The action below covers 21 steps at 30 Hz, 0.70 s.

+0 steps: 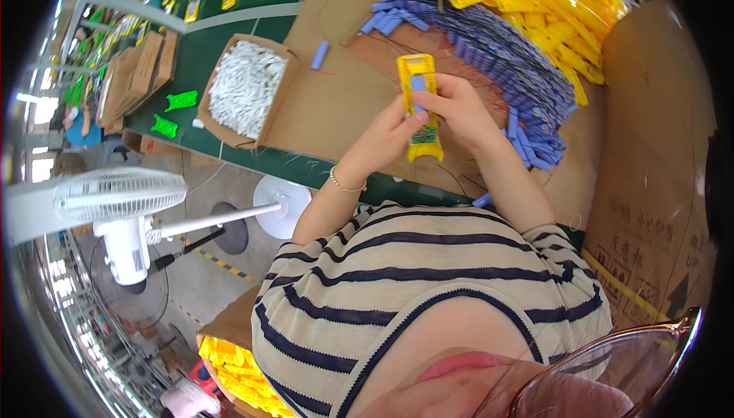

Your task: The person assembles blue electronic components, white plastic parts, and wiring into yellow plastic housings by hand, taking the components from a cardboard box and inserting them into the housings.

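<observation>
Glasses (612, 364) nearest the camera, lower right; your striped shirt (428, 265) beyond. Edges: the front of the green worktop (200, 52) runs just past your shirt; a tall carton (650, 150) walls off the right; a heap of wired blue cylinders (497, 51) curves round the far and right sides of your hands. Open room: bare cardboard sheet (329, 100) at left, as far as the box (281, 93) of white pieces (246, 85); one loose cylinder (319, 55) lies there. Held: one yellow shell (425, 152), over the sheet, between both your hands, blue cylinder and green board inside. Left hand (397, 126): fingers closed on its left edge. Right hand (457, 106): fingers closed round its right edge, thumb across the top. Beyond the heap: more yellow shells (550, 5). Far left, on the worktop: two green shells (182, 100). Room: white fan (126, 196), lower left.
</observation>
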Tool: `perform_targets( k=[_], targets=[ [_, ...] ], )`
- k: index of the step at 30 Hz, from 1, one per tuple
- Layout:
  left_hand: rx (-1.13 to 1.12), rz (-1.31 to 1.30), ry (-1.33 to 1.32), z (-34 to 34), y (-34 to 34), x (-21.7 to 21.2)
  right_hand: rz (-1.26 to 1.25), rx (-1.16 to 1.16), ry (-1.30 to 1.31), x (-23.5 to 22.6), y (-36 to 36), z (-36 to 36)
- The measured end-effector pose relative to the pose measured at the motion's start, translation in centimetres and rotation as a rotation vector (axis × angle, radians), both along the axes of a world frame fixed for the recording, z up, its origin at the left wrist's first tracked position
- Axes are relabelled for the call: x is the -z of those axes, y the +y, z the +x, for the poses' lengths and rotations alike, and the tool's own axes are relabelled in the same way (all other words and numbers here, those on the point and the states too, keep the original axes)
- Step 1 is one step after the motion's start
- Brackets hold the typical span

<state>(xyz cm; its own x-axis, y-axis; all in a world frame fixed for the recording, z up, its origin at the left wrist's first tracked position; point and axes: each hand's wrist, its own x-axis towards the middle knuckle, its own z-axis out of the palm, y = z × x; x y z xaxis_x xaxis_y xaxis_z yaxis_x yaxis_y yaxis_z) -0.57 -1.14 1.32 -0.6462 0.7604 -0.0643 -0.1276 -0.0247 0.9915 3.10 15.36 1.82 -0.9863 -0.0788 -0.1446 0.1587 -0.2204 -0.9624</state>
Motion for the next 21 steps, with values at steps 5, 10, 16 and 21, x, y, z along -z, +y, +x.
perform_targets(
  k=[5, 10, 16, 21],
  targets=[
    [-0.28, -0.41, 0.499, -6.3, -5.8, -1.3, -0.137, 0.132, 0.018, -0.7, 0.8, 1.1],
    [-0.649, -0.776, 0.773, -18.4, -15.5, 2.4, -0.29, 0.022, -0.049, -1.8, 0.5, 1.3],
    [-0.282, -1.019, 0.798, -20.9, -13.9, 3.6, -0.251, 0.001, -0.045, -1.0, -0.1, 1.3],
    [-0.352, -0.967, 0.818, -20.5, -14.9, 3.6, -0.229, 0.016, -0.063, -0.7, 0.4, 1.3]
  ],
)
